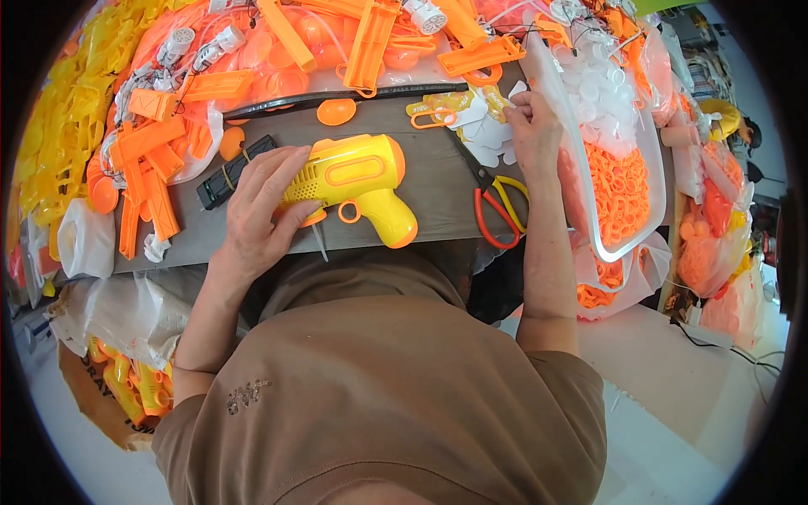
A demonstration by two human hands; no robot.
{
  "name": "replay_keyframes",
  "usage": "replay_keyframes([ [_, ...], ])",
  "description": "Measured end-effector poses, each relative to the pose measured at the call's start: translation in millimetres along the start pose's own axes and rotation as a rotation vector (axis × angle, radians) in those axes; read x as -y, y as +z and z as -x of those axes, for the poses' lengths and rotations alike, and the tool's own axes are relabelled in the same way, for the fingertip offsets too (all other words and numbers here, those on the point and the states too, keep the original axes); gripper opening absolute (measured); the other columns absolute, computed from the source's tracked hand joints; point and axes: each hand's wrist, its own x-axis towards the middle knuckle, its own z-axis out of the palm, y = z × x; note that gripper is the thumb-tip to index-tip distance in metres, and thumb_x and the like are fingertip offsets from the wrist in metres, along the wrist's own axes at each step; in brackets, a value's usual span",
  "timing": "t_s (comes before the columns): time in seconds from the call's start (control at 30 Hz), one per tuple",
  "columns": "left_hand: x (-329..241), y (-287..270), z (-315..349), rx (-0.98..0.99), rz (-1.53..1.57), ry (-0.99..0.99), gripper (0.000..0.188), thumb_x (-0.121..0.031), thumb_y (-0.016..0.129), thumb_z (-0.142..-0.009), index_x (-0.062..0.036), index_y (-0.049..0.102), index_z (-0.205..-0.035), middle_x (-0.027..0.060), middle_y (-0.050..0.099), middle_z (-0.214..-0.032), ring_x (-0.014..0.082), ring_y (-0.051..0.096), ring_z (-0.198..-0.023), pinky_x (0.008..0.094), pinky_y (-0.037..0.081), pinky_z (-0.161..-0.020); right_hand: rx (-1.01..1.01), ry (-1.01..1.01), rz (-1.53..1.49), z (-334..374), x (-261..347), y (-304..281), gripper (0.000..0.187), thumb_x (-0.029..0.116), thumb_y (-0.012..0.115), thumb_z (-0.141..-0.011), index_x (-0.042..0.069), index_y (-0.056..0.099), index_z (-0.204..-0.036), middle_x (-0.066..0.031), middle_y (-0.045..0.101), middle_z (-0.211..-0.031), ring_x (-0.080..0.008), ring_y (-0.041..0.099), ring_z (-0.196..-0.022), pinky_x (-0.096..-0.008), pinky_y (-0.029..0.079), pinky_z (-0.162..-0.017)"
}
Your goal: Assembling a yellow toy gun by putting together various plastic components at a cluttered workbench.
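A yellow toy gun with orange trim lies on its side on the grey tabletop, its handle toward me. My left hand is closed round its front end, thumb on the near side. To the right, my right hand is at a loose pile of white paper cards, its bent fingers pinching at a card by the pile's edge. Yellow printed cards lie on the pile's left side. Scissors with one red and one yellow handle rest just below the cards.
Orange plastic parts and white motor-like pieces are heaped along the back. A black box with a rubber band lies beyond my left hand. At right stands a clear tub of orange rings and translucent caps. Yellow shells fill the far left.
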Motion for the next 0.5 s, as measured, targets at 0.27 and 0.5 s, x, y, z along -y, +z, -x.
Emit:
replay_keyframes([
  [0.27,-24.8,-10.4,-20.1,-0.118,0.048,0.022,0.049,-0.004,0.072,-0.070,0.0022,0.056,-0.116,0.0180,0.059,-0.111,0.0323,0.057,-0.099,0.0369,0.046,-0.084,-0.185,-0.335,-0.073,21.1,49.9,-21.4,0.013,0.001,0.061,-0.082,-0.001,0.065,-0.095,-0.0037,0.062,-0.077,-0.0084,0.053,-0.063,-0.0224,0.044,-0.057],
  [0.5,-22.3,-5.1,-25.2,-0.117,0.064,-0.056,0.041,-0.008,0.073,-0.070,-0.0028,0.062,-0.109,0.0132,0.060,-0.109,0.0291,0.056,-0.096,0.0362,0.043,-0.084,0.384,-0.064,-0.380,49.3,89.7,-15.6,0.011,0.004,0.059,-0.085,0.001,0.064,-0.094,0.0026,0.052,-0.068,-0.0020,0.044,-0.056,-0.0178,0.035,-0.049],
])
